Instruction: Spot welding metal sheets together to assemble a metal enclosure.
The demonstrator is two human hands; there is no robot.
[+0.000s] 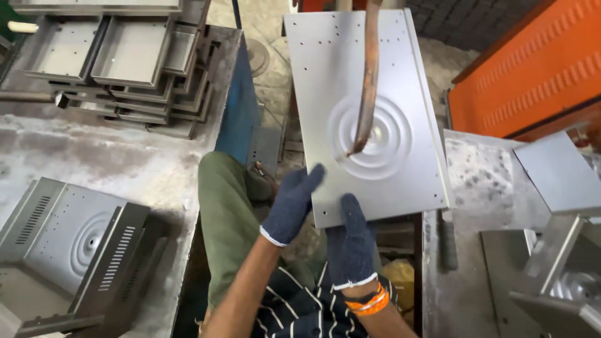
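Closest in, both hands wear dark blue knit gloves. The right hand (350, 241), an orange band at its wrist, grips the near edge of the flat grey metal panel (366, 112), fingers curled up over the sheet. Beside it, the left hand (292, 203) has its fingers stretched almost straight, laid against the panel's near left corner, pressing more than clasping; whether the thumb wraps behind, I cannot tell. Under the arms there's a striped shirt and an olive trouser leg (222, 219). The panel itself hangs tilted in the gap between two benches, small holes along its borders, raised rings stamped at its middle. A rusty curved hook (368, 75) comes down from above, its tip right at those rings. Out left, a bent vented housing (69, 244) sits on the dusty workbench (125, 156), and further back, stacked shallow metal trays (125, 56). Far right, an orange corrugated wall (532, 62).
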